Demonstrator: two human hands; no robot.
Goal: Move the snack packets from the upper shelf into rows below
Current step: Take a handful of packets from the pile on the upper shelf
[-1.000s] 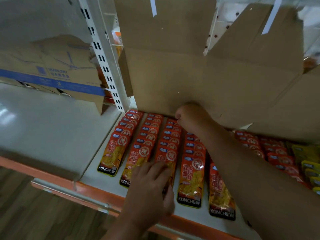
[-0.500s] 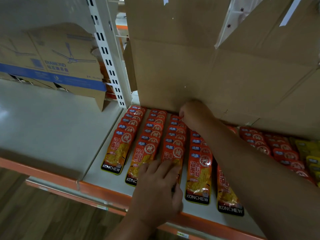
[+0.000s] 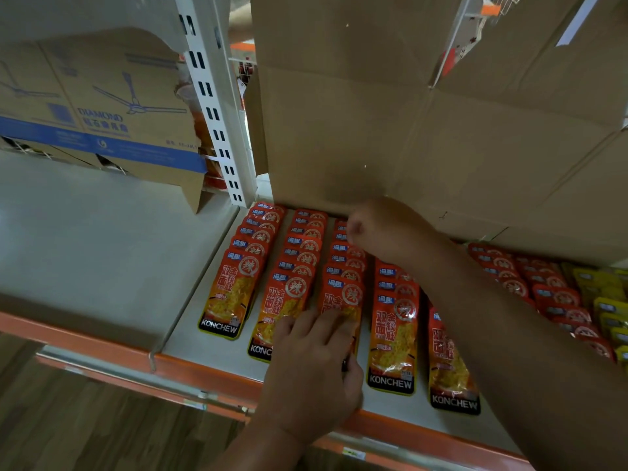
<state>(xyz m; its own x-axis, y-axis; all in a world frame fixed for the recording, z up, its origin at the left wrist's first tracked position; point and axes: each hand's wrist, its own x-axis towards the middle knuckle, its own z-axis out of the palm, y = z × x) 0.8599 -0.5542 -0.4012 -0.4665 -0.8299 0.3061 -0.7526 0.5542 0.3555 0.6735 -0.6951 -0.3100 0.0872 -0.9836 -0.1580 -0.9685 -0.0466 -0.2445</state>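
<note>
Orange-red KONCHEW snack packets lie in several overlapping rows on the lower shelf. My left hand rests with straight fingers on the front packet of the third row. My right hand reaches to the back of that row, just under an open cardboard box. Its thumb and curled fingers pinch a packet there. My right forearm crosses over the fourth and fifth rows and hides their rear packets.
More red packets and yellow packets fill the shelf to the right. A white slotted upright stands left of the box. A fan carton sits on the bare left shelf section. An orange rail edges the shelf.
Both hands keep their places: the left on the front packet, the right at the back of the row. The view has shifted slightly closer and to the left.
</note>
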